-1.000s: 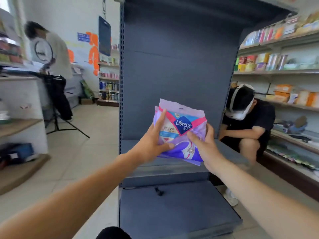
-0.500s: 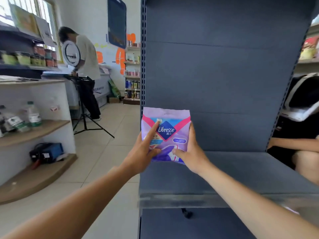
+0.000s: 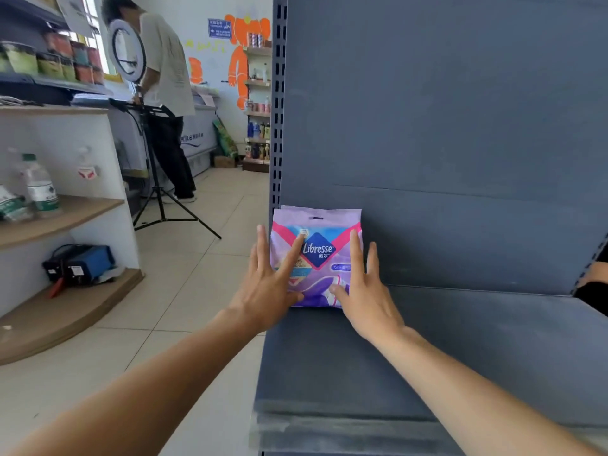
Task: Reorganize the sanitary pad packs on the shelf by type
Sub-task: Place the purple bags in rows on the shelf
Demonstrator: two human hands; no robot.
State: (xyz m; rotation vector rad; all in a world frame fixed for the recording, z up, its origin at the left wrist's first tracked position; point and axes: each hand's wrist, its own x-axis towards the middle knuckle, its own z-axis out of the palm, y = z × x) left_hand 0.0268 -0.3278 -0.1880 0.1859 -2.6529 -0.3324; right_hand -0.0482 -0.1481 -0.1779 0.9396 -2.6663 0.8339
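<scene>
purple-and-pink plastic Libresse pad pack (image 3: 324, 245) standing upright at grey metal shelf (image 3: 460, 340) back-left corner | left hand (image 3: 266, 291), right hand (image 3: 365, 297) both pressing it, fingers spread straight

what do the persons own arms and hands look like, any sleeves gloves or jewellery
Both arms are bare along all of their visible length, with no sleeve edge in view. The left hand and the right hand wear no gloves, and no ring, watch or bracelet shows on the fingers or wrists. The nails look short and unpainted. No markings show on either forearm.
</scene>
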